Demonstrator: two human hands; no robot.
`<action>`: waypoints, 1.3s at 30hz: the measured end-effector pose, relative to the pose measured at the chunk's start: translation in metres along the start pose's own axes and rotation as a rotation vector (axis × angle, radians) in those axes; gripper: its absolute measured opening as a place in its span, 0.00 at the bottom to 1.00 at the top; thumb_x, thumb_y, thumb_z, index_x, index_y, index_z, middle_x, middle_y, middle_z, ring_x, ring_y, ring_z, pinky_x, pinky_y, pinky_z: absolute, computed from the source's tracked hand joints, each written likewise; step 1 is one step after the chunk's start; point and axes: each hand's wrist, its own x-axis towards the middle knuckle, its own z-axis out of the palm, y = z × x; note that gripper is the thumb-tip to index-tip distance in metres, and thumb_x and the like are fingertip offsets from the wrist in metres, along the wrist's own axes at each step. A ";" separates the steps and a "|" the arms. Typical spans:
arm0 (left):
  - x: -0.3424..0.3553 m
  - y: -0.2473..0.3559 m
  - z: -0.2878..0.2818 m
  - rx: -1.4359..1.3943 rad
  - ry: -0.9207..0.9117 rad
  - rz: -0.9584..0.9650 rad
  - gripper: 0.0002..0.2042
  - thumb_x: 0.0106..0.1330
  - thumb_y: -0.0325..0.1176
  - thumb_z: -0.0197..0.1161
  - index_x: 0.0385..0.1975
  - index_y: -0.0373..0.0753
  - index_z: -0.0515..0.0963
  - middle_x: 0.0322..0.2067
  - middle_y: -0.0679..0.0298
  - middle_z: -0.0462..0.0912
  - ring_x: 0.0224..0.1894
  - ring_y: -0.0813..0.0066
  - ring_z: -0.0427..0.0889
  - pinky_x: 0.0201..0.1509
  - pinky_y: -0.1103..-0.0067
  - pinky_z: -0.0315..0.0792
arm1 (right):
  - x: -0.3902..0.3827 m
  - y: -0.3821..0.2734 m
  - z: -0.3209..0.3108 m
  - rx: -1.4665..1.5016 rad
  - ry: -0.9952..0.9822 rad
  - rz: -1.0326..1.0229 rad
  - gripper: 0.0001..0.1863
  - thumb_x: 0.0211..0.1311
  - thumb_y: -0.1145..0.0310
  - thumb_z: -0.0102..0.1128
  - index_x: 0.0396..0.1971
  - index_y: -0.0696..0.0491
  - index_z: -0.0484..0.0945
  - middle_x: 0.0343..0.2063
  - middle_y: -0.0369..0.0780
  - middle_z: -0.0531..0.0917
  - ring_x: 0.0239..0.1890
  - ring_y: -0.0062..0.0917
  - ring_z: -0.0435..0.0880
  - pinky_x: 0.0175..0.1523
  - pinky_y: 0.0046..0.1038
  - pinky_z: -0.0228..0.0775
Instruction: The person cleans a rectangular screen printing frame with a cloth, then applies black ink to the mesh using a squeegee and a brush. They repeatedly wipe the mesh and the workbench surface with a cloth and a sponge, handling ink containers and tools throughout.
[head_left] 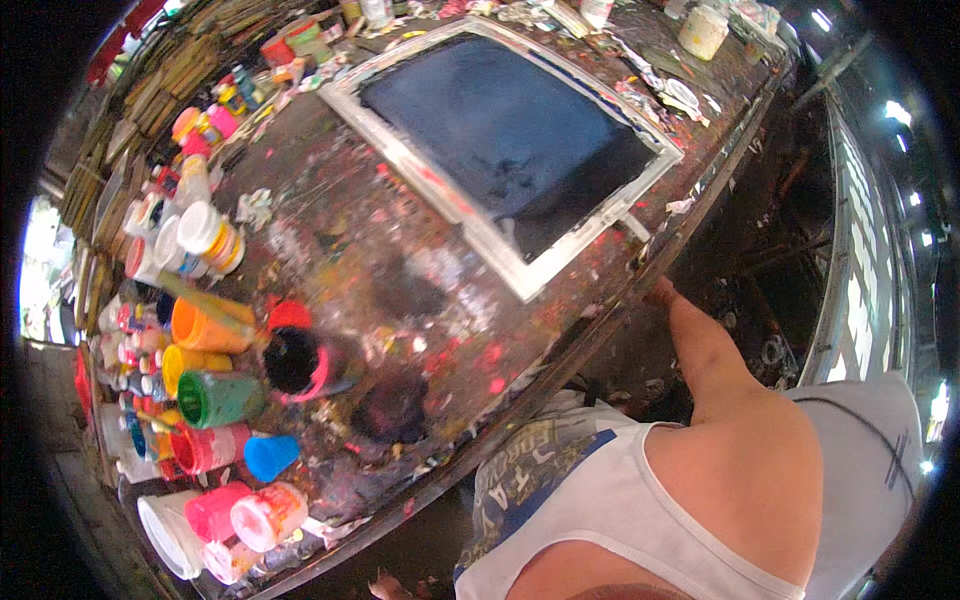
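Observation:
My right arm reaches forward along the table's side. My right hand (660, 291) is at the table's near edge, just below the corner of a silk-screen frame; its fingers are too small and partly hidden to read. The screen frame (425, 180) lies flat on the table, pale and paint-smeared around a dark blue-black mesh. A short pale tab (632, 226) sticks out from its near side. My left hand does not plainly show; a small skin-coloured patch at the lower edge could be a hand or a foot.
Paint-stained table (330, 220) fills the middle. On its left stand several paint tubs, among them a black-filled pot (290, 360), a green tub (220, 398), a blue cup (270, 457) and a white bucket (170, 535). A whitish jar (703, 32) stands far right.

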 end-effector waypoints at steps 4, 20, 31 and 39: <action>-0.025 0.022 0.016 0.028 -0.016 0.005 0.24 0.70 0.34 0.67 0.64 0.29 0.83 0.58 0.42 0.89 0.61 0.49 0.88 0.69 0.63 0.79 | 0.001 0.014 -0.014 -0.068 -0.002 -0.085 0.27 0.70 0.52 0.68 0.67 0.41 0.85 0.67 0.45 0.86 0.67 0.48 0.87 0.67 0.48 0.82; -0.026 0.182 0.129 -0.200 -0.121 0.199 0.23 0.71 0.34 0.68 0.63 0.29 0.83 0.59 0.45 0.89 0.60 0.50 0.88 0.68 0.62 0.79 | -0.084 0.197 -0.167 0.288 0.249 0.493 0.28 0.66 0.59 0.65 0.66 0.48 0.86 0.67 0.48 0.85 0.69 0.47 0.84 0.73 0.47 0.78; -0.084 0.269 0.168 -0.246 -0.092 0.251 0.22 0.72 0.34 0.69 0.63 0.29 0.83 0.60 0.48 0.88 0.59 0.51 0.88 0.68 0.62 0.79 | 0.009 0.203 -0.329 0.383 0.822 0.171 0.24 0.70 0.58 0.73 0.63 0.50 0.88 0.64 0.51 0.86 0.68 0.49 0.83 0.75 0.45 0.74; -0.156 0.324 0.192 -0.269 -0.053 0.243 0.22 0.73 0.34 0.69 0.63 0.30 0.82 0.60 0.50 0.88 0.58 0.52 0.87 0.67 0.61 0.80 | 0.105 0.145 -0.425 0.436 0.896 -0.280 0.20 0.72 0.61 0.70 0.60 0.52 0.89 0.61 0.50 0.87 0.67 0.46 0.83 0.76 0.43 0.71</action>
